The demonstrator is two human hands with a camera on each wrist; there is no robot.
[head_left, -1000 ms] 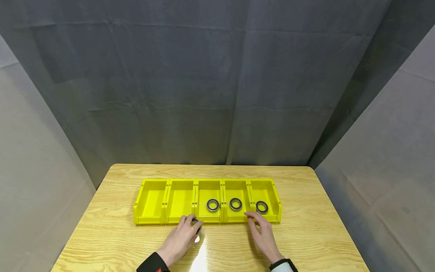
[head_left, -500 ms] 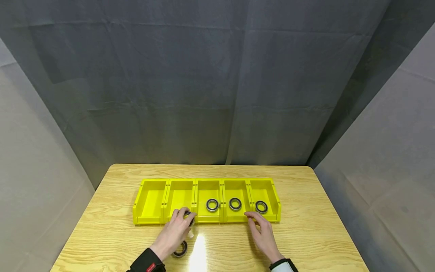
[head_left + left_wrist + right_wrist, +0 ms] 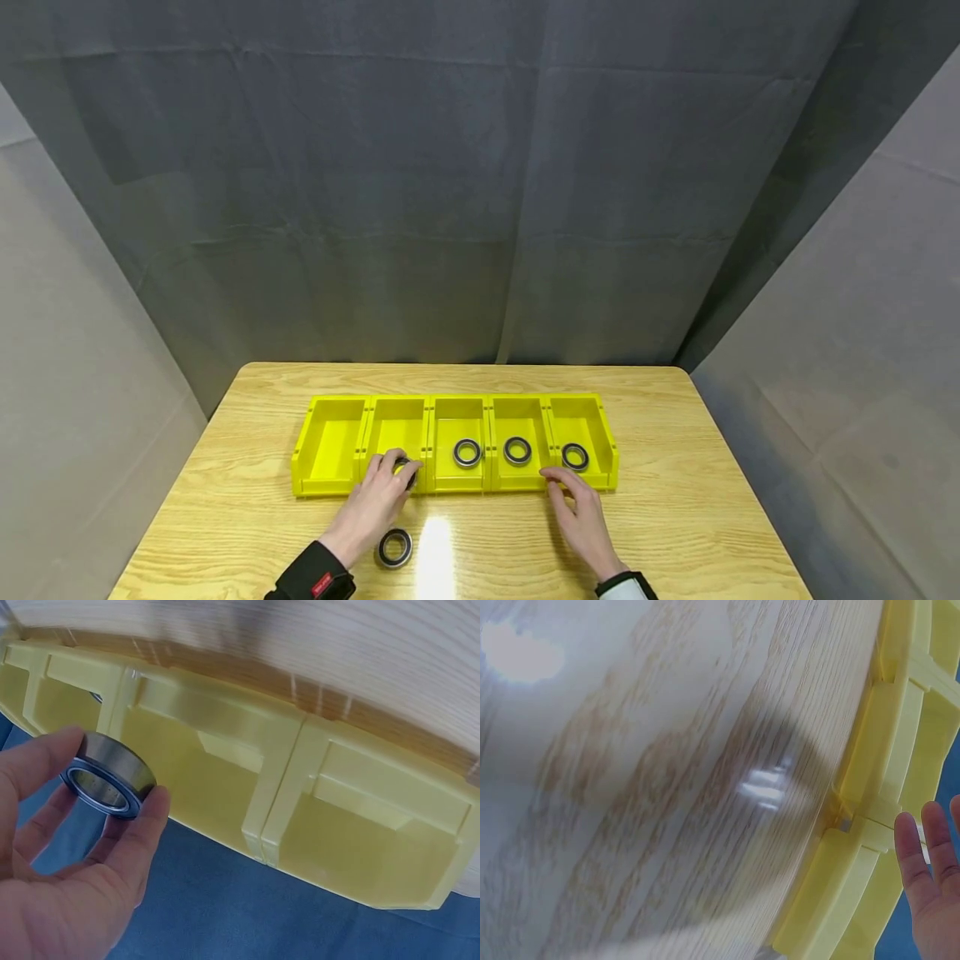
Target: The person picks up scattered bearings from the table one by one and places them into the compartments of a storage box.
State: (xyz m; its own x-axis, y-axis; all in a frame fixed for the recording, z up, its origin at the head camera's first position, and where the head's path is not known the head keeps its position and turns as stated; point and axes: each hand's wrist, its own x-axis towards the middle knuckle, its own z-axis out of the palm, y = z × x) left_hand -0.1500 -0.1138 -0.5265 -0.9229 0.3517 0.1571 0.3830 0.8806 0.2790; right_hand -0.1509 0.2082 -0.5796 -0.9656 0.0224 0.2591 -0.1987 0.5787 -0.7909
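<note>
My left hand (image 3: 372, 506) pinches a ball bearing (image 3: 112, 774) between thumb and fingers, at the front of the second bin from the left in the head view. The bearing is a steel ring with a dark face, tilted in the left wrist view. Another bearing (image 3: 395, 548) lies flat on the table beside the left wrist. My right hand (image 3: 577, 517) holds nothing; its fingers are loosely bent at the front edge of the rightmost bins. In the right wrist view its fingers (image 3: 911, 847) show beside the yellow bins.
A row of several joined yellow bins (image 3: 330, 486) stands across the wooden table (image 3: 247, 533). One bearing each lies in the middle bin (image 3: 467, 465), the bin right of it and the rightmost bin. Grey curtains (image 3: 480, 208) hang behind and at both sides.
My left hand has moved left and forward with its bearing, from before the bins to the second bin. The bearing on the table has come into view. The right hand stays put.
</note>
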